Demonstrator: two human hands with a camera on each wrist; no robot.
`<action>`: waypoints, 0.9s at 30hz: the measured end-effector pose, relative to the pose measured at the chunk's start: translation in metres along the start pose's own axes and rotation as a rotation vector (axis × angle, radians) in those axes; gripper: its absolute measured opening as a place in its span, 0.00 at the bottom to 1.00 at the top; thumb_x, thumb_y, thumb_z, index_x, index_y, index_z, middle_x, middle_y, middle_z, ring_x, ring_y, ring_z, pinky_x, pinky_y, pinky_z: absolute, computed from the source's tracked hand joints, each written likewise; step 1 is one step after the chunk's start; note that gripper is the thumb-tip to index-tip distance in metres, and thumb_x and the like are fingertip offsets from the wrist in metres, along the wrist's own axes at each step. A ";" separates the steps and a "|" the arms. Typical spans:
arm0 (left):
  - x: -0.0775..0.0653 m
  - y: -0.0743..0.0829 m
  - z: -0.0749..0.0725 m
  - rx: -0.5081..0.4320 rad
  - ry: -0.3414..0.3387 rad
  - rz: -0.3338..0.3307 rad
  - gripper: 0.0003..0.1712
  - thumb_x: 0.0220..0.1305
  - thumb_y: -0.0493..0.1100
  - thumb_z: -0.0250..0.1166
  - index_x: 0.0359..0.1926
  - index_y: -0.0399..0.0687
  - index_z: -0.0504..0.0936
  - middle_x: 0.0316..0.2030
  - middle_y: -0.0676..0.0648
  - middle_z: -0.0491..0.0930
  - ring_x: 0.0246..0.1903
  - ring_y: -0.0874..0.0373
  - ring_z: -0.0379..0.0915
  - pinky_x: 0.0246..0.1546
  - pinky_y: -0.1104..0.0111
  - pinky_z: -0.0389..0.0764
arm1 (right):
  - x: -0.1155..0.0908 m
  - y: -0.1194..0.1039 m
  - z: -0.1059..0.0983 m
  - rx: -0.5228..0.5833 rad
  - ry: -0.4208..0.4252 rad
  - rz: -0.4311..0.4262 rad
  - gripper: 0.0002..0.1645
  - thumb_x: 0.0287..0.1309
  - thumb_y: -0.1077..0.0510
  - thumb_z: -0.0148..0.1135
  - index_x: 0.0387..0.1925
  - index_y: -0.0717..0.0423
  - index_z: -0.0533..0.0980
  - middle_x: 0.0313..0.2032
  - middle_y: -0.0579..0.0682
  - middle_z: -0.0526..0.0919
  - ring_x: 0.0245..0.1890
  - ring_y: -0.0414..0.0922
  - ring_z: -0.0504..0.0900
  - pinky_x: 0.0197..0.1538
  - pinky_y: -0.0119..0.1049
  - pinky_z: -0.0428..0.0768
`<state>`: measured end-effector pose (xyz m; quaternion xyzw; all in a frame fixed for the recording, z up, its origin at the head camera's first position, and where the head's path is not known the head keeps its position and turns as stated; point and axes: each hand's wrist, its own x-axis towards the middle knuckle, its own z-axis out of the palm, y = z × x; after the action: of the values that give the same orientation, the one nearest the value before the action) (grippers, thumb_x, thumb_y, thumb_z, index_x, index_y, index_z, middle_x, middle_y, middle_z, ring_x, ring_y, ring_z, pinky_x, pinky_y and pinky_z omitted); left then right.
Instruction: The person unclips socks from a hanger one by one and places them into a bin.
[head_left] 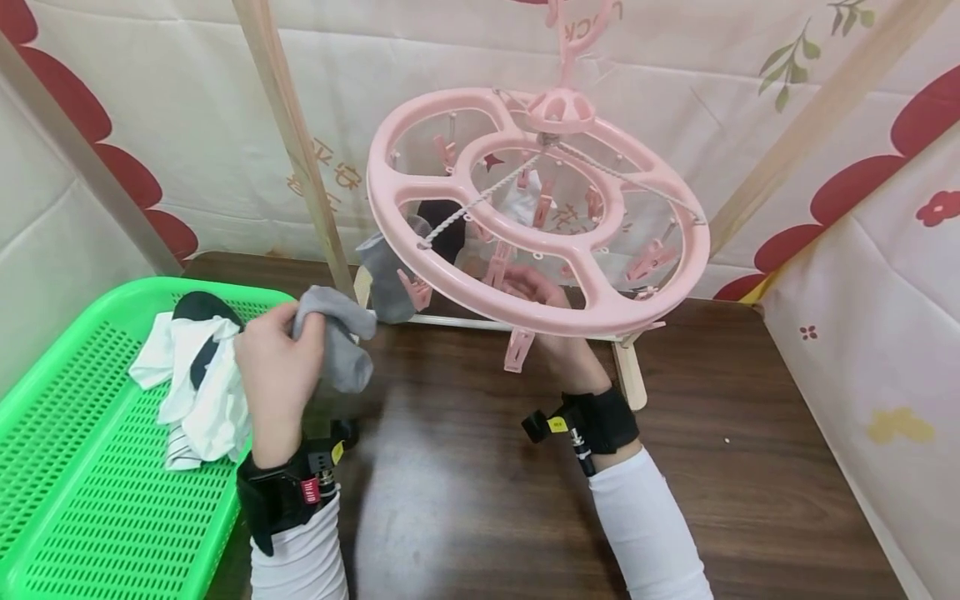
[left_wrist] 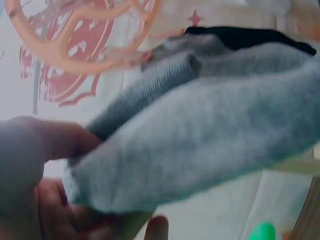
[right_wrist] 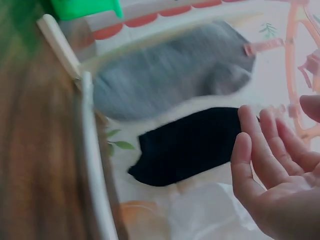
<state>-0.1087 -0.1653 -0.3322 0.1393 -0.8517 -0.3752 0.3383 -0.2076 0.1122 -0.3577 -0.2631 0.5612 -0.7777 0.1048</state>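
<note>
My left hand (head_left: pixel 279 375) pinches a grey sock (head_left: pixel 341 337) between thumb and fingers, left of the pink clip hanger (head_left: pixel 390 196). In the left wrist view the held sock (left_wrist: pixel 200 140) is doubled over, its ribbed cuff showing. Under the hanger's front rim, my right hand (head_left: pixel 534 286) has its fingers loosely extended with nothing in them, partly hidden by the ring. Another grey sock (right_wrist: pixel 170 75) hangs from a pink clip (right_wrist: pixel 264 47). Beside it hangs a black sock (right_wrist: pixel 190 147), close to my right fingertips in the right wrist view. A white sock (head_left: pixel 521 200) hangs further back.
A green basket (head_left: pixel 97 517) at the left holds several white and black socks (head_left: pixel 198 375). The hanger is suspended within a wooden stand (head_left: pixel 288 125) with a white bar (head_left: pixel 465 322) low across it. Empty pink clips (head_left: pixel 517 350) dangle from the ring. Printed cloth surrounds the brown table (head_left: pixel 450 483).
</note>
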 end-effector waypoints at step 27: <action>0.005 -0.023 -0.043 -0.096 0.362 -0.463 0.18 0.64 0.40 0.53 0.52 0.48 0.82 0.42 0.49 0.82 0.41 0.62 0.76 0.46 0.72 0.67 | -0.056 0.011 0.043 -0.256 -0.245 -0.117 0.11 0.65 0.65 0.56 0.44 0.71 0.74 0.37 0.60 0.81 0.38 0.47 0.83 0.42 0.40 0.80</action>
<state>-0.0833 -0.2073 -0.3257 0.3786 -0.7041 -0.4515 0.3964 -0.1395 0.0990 -0.3742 -0.3991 0.6225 -0.6668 0.0927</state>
